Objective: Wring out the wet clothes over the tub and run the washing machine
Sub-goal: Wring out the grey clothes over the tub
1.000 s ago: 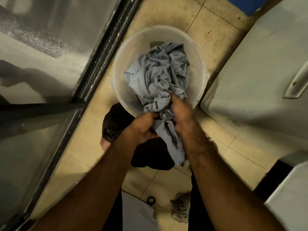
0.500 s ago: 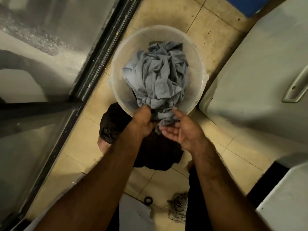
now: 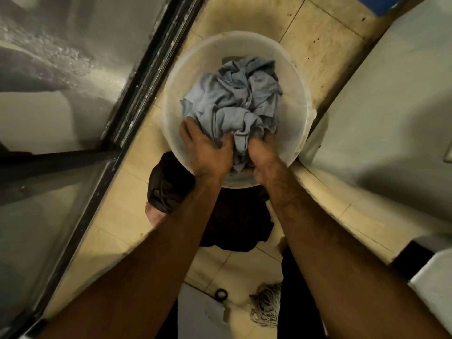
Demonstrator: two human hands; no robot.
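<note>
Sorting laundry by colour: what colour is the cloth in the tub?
Plain light blue-grey cloth, clearest in the head view.

Beige tiled floor (image 3: 325, 45), dark-framed glass door (image 3: 137, 77), grey mop head (image 3: 266, 307), small black ring (image 3: 221, 294)

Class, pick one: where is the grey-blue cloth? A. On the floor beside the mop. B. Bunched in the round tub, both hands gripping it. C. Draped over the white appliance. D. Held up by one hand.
B: the grey-blue cloth lies bunched inside the tub, and the left hand and right hand both grip its near part.
</note>
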